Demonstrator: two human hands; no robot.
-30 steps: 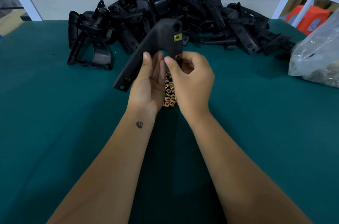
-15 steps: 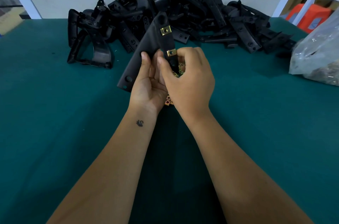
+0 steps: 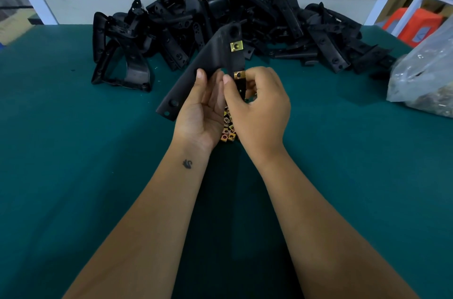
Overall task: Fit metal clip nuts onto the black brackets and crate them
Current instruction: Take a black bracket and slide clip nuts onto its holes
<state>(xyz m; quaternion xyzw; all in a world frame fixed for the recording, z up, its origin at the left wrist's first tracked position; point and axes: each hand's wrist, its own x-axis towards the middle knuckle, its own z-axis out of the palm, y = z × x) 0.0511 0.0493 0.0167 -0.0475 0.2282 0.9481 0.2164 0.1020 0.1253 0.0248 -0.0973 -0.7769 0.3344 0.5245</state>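
A black V-shaped bracket (image 3: 210, 53) is held above the green table, in front of me. My left hand (image 3: 201, 112) grips its left leg from below, thumb on the front face. My right hand (image 3: 257, 105) pinches the right leg at a gold clip nut (image 3: 239, 75) seated on that leg. A second gold clip nut (image 3: 236, 46) sits higher on the same leg. A small heap of loose clip nuts (image 3: 228, 129) lies on the table under my hands, mostly hidden by them.
A big pile of black brackets (image 3: 245, 21) fills the back of the green table (image 3: 73, 151). A clear plastic bag (image 3: 426, 78) lies at the right edge. An orange stool (image 3: 411, 24) stands beyond the table at the right.
The bracket was turned so both clip nuts now face me. A second clip nut went onto the right leg, and my right hand now pinches there.
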